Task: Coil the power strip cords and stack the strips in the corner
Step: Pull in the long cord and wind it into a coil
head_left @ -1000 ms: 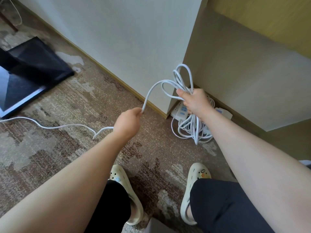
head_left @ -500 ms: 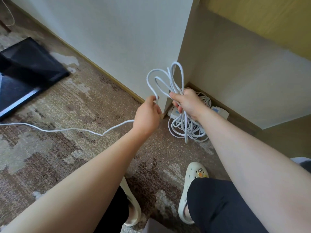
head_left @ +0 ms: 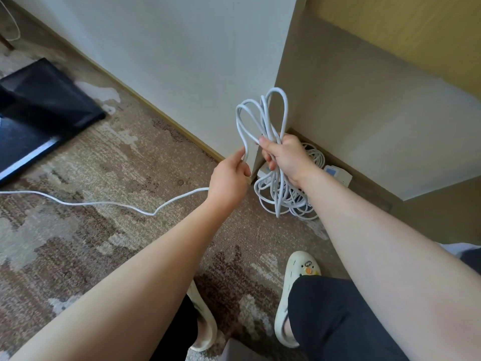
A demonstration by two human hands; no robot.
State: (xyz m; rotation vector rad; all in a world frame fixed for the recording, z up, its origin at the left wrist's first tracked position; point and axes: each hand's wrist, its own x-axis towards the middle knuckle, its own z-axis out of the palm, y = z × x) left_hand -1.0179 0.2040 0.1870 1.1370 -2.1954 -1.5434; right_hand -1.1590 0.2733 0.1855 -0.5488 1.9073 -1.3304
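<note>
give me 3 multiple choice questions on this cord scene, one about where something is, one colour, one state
1. Where do the power strips lie?
A. on the carpet in the corner by the wall
B. on the black panel
C. in the left hand

2. What colour is the cord?
A. black
B. white
C. orange

3. How is the right hand with the cord?
A. open above it
B. its grip holds a bundle of loops
C. flat on the carpet

Answers:
1. A, they sit on the floor behind the right hand, at the wall's foot.
2. B, the loops and the length trailing over the carpet are white.
3. B, its fingers curl round the gathered loops while the left hand pinches the next length.
</note>
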